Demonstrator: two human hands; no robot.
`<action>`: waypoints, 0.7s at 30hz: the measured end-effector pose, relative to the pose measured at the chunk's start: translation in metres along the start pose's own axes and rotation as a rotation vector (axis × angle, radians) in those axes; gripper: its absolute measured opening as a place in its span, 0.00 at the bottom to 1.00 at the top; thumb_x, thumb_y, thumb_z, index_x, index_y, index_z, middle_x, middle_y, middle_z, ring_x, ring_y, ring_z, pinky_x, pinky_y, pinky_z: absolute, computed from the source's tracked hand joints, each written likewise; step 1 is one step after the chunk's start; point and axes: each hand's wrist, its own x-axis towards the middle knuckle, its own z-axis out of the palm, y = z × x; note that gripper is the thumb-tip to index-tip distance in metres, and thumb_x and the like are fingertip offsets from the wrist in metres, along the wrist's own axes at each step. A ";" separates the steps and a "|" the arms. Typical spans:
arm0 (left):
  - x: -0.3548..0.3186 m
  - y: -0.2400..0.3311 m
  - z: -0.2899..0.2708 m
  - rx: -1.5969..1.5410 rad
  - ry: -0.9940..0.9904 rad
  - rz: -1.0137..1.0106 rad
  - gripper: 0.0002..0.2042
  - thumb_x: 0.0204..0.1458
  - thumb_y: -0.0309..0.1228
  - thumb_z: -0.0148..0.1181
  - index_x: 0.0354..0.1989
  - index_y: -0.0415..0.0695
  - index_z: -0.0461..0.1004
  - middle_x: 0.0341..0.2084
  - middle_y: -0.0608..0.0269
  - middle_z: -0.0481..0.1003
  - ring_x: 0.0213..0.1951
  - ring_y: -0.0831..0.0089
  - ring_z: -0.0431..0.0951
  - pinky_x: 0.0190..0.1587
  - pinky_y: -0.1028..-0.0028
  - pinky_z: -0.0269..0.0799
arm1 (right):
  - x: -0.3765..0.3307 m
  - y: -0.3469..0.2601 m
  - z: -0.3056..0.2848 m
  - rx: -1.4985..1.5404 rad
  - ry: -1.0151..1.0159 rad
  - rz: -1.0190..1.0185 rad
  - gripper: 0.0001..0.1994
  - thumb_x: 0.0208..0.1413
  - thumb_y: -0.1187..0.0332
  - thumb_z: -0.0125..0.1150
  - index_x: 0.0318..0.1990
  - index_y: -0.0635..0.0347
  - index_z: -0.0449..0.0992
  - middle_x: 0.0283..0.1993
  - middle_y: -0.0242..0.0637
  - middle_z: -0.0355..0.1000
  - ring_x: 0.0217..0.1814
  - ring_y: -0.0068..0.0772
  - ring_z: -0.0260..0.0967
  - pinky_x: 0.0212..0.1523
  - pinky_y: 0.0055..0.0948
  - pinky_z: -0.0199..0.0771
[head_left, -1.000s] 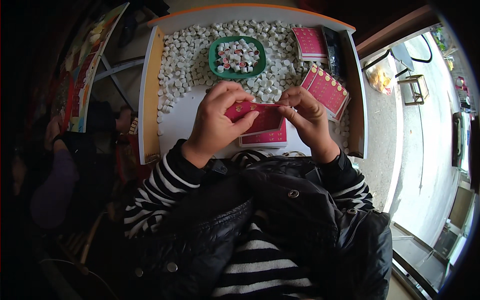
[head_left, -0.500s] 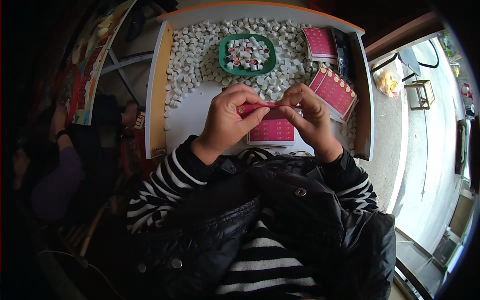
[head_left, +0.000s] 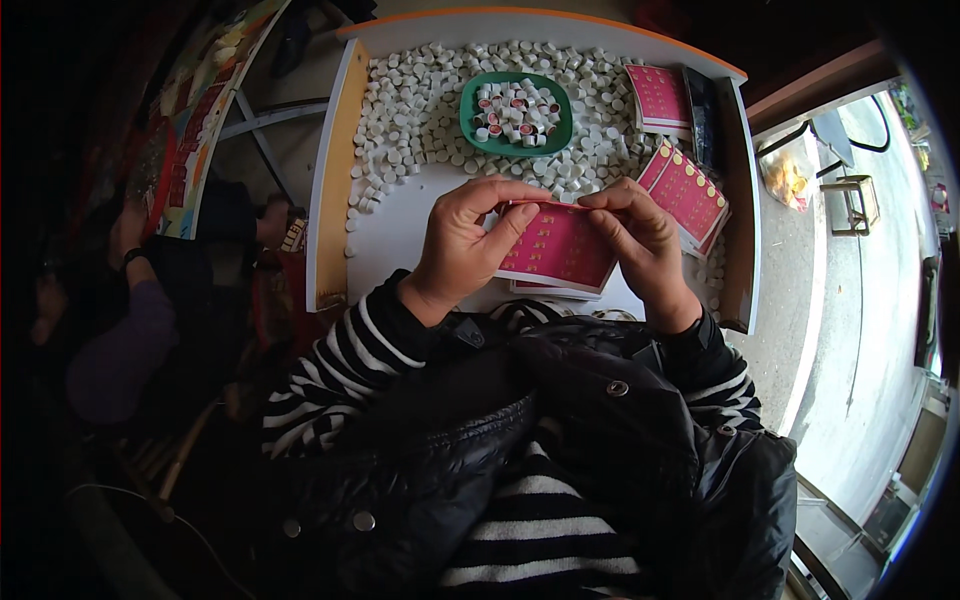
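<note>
Between both hands is a pink sticker sheet with rows of small gold marks and a white border. My left hand is closed, pinching the sheet's upper left edge between thumb and fingers. At the upper right edge, my right hand pinches it the same way. The sheet's top edge looks bent back, and its face hangs toward me. Under it, more pink sheets lie on the white tray-like tabletop, mostly covered. Whether a sticker is lifted off the sheet I cannot make out.
Many small white round caps spread over the far half. Among them stands a green tray holding caps, some with red labels. Pink sheets, a black packet and sheets with yellow circles lie right. Another person's arm shows left.
The pink sheet, earlier seen nearly edge-on between my fingers, now has its face tipped toward me, covering much of the pile below. The whole view has shifted slightly.
</note>
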 end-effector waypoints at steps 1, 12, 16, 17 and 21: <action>0.000 0.001 0.000 -0.016 -0.001 0.007 0.06 0.54 0.19 0.54 0.39 0.36 0.75 0.30 0.65 0.73 0.32 0.83 0.70 0.37 0.84 0.66 | 0.000 -0.001 0.000 0.001 -0.003 0.006 0.05 0.55 0.77 0.58 0.39 0.64 0.76 0.34 0.30 0.67 0.37 0.18 0.65 0.40 0.18 0.65; -0.002 0.000 -0.003 -0.226 -0.086 -0.266 0.10 0.56 0.21 0.53 0.46 0.39 0.73 0.33 0.67 0.75 0.35 0.86 0.72 0.39 0.84 0.67 | -0.008 -0.001 0.000 0.098 -0.054 0.071 0.14 0.56 0.78 0.56 0.50 0.66 0.69 0.45 0.32 0.69 0.45 0.18 0.68 0.48 0.18 0.67; -0.004 -0.006 -0.001 -0.145 -0.097 -0.197 0.11 0.55 0.21 0.54 0.47 0.39 0.72 0.33 0.67 0.75 0.35 0.85 0.72 0.39 0.84 0.68 | -0.008 0.000 0.002 0.071 -0.047 0.063 0.14 0.56 0.78 0.56 0.50 0.66 0.70 0.46 0.33 0.69 0.47 0.20 0.68 0.49 0.20 0.67; -0.003 -0.004 0.000 -0.160 -0.079 -0.154 0.11 0.55 0.21 0.55 0.46 0.39 0.72 0.33 0.67 0.75 0.34 0.85 0.72 0.39 0.84 0.68 | -0.007 0.001 0.003 0.076 -0.039 0.049 0.13 0.56 0.78 0.57 0.49 0.66 0.70 0.46 0.33 0.69 0.48 0.21 0.68 0.50 0.20 0.67; -0.001 0.004 0.007 -0.181 0.015 -0.095 0.08 0.55 0.21 0.56 0.43 0.39 0.73 0.32 0.68 0.75 0.34 0.85 0.73 0.38 0.84 0.68 | -0.007 0.000 0.004 0.074 -0.033 0.049 0.13 0.56 0.78 0.56 0.48 0.66 0.70 0.45 0.34 0.69 0.48 0.22 0.69 0.51 0.21 0.68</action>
